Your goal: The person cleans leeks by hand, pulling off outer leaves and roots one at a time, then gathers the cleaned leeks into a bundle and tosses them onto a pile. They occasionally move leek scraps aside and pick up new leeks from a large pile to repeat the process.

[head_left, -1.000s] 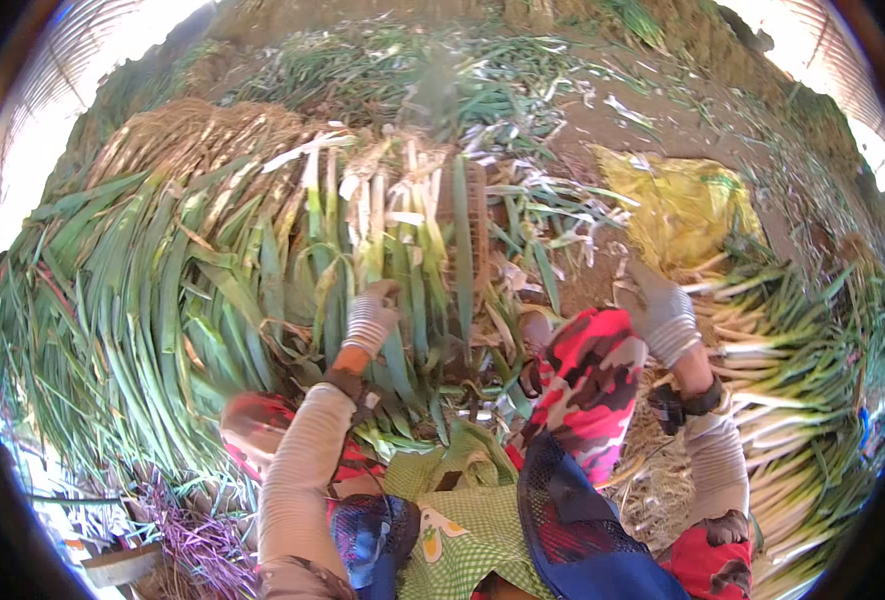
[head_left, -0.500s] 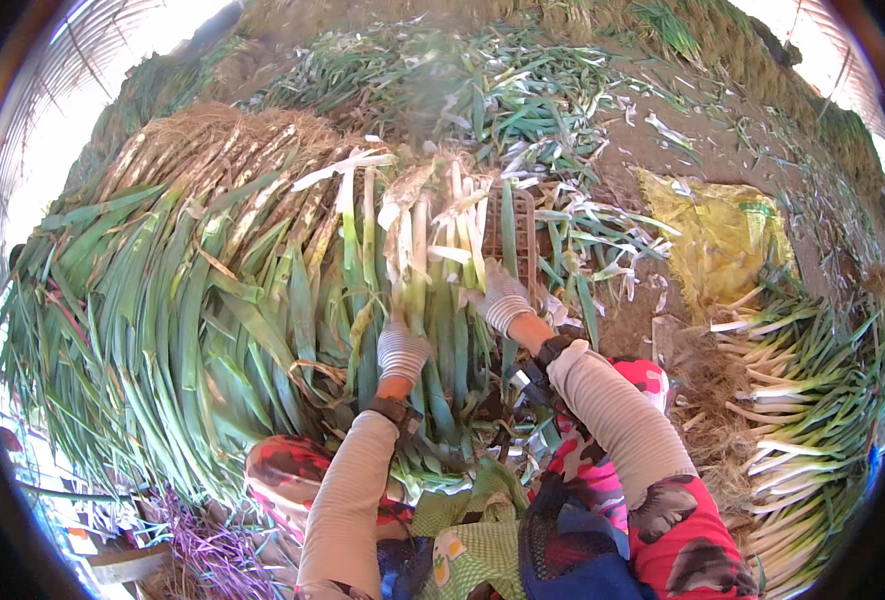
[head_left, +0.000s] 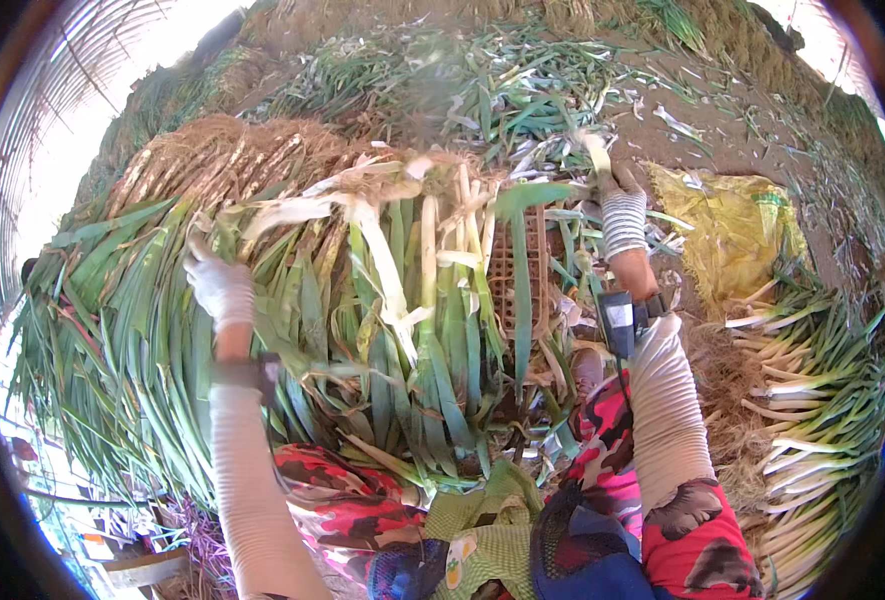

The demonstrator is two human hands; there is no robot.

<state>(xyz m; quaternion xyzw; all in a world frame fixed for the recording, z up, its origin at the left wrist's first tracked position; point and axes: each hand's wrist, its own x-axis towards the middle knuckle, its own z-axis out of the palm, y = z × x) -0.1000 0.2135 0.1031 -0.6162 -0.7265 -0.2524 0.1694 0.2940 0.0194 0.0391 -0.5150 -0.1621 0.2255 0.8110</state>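
A thick pile of long green onions [head_left: 152,270], roots at the far side and leaves toward me, fills the left. My left hand [head_left: 222,290], in a striped pale glove, is over its leaves, fingers stretched out and seemingly holding nothing. Out to the right, my gloved right hand [head_left: 622,210] is closed around a pale strip of onion leaf [head_left: 597,155] that sticks up past its fingers. Between my hands, several partly stripped onions [head_left: 428,250] with white stems lie beside a brown plastic crate [head_left: 518,270]. Loose pale leaves hang across them.
Peeled white-stemmed onions [head_left: 797,445] lie in a row at right, roots toward me. A crumpled yellow sack [head_left: 727,230] is beyond them. Stripped leaf scraps [head_left: 432,85] cover the far ground. Purple stalks [head_left: 207,545] show at lower left.
My hands have parted from the stems in the middle: the left moved left over the pile, the right moved up and right with a leaf strip. Loose leaves shifted over the stems.
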